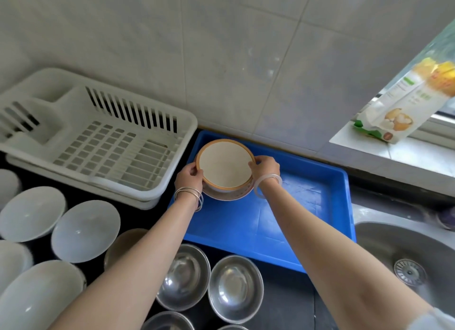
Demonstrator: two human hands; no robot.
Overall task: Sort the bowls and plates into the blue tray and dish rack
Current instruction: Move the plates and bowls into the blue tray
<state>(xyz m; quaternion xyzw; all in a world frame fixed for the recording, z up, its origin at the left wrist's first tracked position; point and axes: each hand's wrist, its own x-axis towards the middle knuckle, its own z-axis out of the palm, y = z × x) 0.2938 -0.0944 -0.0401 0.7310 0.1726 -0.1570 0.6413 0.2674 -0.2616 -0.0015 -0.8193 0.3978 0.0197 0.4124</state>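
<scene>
A: What takes up the most room?

B: The pale tiled wall (pixel 246 58) at the back, then the dark worktop (pixel 290 302) below it. On the left of the worktop stands the white dish rack (pixel 98 142), against the wall, with nothing in its slots. Just beside it on the right lies the blue tray (pixel 283 219), and right of that is the steel sink (pixel 406 251).

A: And the crockery?

B: A group of white bowls (pixel 85 231) sits on the near left, in front of the rack. Steel bowls (pixel 235 287) stand at the near edge, just in front of the tray. A printed food packet (pixel 403 108) leans on the window sill at the upper right, well apart from all this.

A: Where is the piece being sorted?

B: The orange-rimmed bowl (pixel 225 167), cream inside, is at the tray's far left corner. Under it lies a wider patterned dish (pixel 229 196). I cannot tell whether the two touch.

A: The hands?

B: Both are on that bowl, at opposite sides. The left hand (pixel 188 179) pinches the left rim, thumb on top. The right hand (pixel 267 168) curls its fingers over the right rim.

A: Anything on the wrists?

B: Thin silver bangles (pixel 189 195) on the left, one pale bangle (pixel 268 184) on the right.
</scene>
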